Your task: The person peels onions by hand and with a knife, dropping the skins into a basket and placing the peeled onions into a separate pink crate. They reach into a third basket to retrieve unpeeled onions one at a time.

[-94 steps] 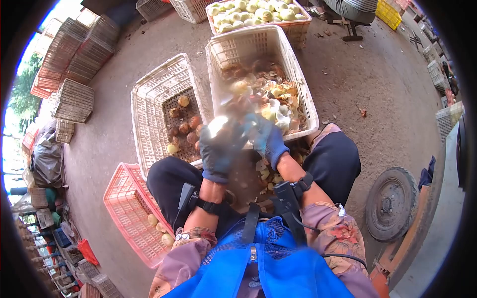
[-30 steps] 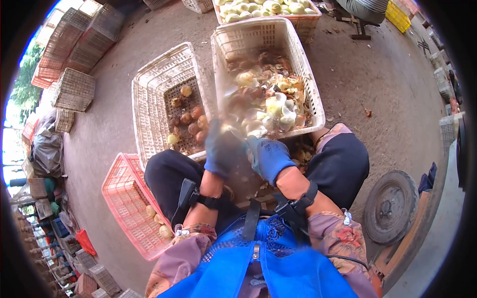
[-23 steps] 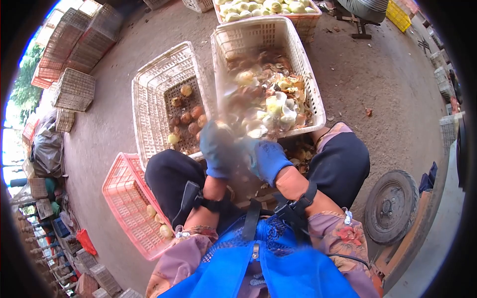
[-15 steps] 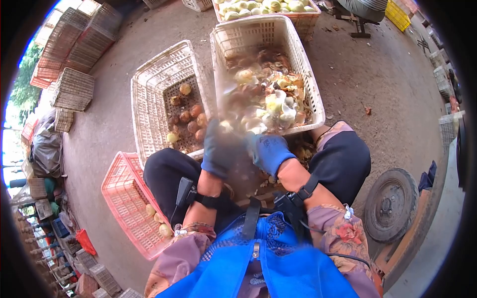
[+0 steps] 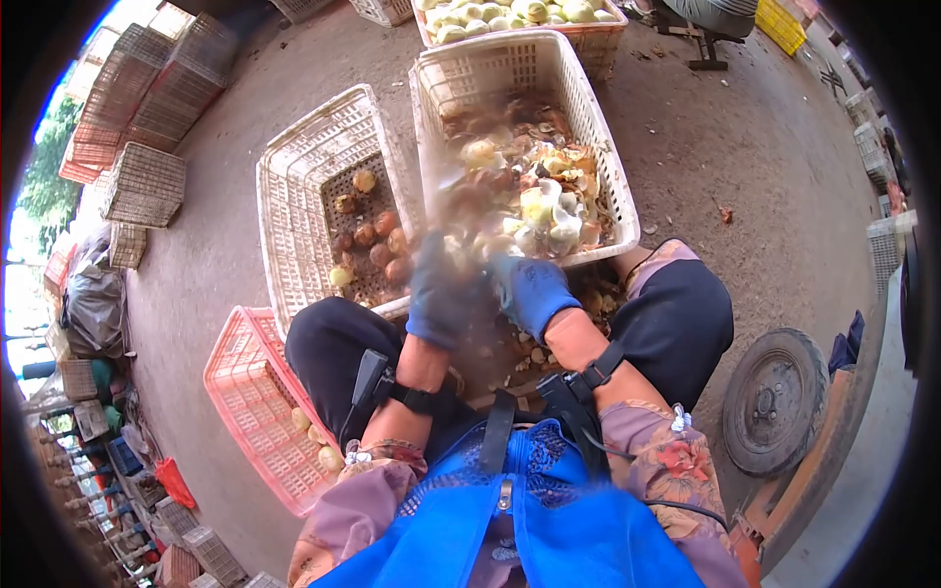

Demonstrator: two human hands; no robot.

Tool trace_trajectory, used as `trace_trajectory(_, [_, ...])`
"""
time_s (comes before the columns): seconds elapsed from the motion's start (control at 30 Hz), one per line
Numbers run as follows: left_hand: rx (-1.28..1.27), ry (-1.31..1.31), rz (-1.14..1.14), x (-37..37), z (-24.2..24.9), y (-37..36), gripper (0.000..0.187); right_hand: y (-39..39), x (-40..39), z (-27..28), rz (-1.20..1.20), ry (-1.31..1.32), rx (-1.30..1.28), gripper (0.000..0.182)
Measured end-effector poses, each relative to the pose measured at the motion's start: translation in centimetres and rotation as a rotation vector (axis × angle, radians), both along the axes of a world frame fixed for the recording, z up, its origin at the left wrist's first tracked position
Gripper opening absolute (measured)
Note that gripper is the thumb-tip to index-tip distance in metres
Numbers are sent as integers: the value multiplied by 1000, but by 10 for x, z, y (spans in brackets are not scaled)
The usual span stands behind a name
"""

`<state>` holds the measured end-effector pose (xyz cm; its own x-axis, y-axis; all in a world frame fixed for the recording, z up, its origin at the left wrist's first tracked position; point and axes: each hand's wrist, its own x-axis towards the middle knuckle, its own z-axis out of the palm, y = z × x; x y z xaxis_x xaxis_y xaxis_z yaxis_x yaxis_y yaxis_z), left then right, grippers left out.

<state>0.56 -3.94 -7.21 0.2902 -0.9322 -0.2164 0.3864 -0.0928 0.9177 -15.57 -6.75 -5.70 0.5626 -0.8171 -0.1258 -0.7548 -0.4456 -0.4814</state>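
Observation:
My left hand (image 5: pixel 438 299), in a blue-grey glove, is raised at the near edge of a white crate (image 5: pixel 629 211) of onion skins (image 5: pixel 564 201). Its fingers look closed, but a blurred patch hides what they hold. Close beside it on the right, my right hand (image 5: pixel 534 294), in a blue glove, is curled with its fingertips turned toward the left hand. What lies in its grip is also lost in the blur. To the left, brown-skinned onions (image 5: pixel 365 235) lie on the floor of a second white crate (image 5: pixel 294 186), tilted against my knee.
A pink crate (image 5: pixel 240 377) with a few pale onions (image 5: pixel 328 458) stands by my left leg. Beyond the peel crate is a crate of peeled onions (image 5: pixel 510 14). A wheel (image 5: pixel 774 402) lies at right; stacked crates (image 5: pixel 147 186) stand at far left. Part of another person (image 5: pixel 711 15) shows at top.
Both hands stay close together at the crate's near edge, with only slight shifts of the fingers. The view has moved a little; the onions in the left crate look the same.

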Motion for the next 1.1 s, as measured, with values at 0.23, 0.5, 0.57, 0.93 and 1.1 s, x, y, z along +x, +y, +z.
trace_trajectory(0.23, [-77, -441, 58, -4, -14, -8, 29, 8, 13, 0, -237, -304, 138, 24])
trace_trajectory(0.5, [-74, -722, 19, -11, -30, -11, 31, 5, 15, -21, -284, -374, 174, 26])
trace_trajectory(0.57, [-78, -598, 18, -7, -29, -10, 31, 6, 15, -21, -289, -397, 166, 26])
trace_trajectory(0.93, [14, 331, -88, 0, 17, -4, 32, 2, -13, 26, 2, -112, 41, 24])
trace_trajectory(1.1, [-82, -209, -89, 7, -22, -4, 28, 3, 0, 19, -76, 68, -34, 17])
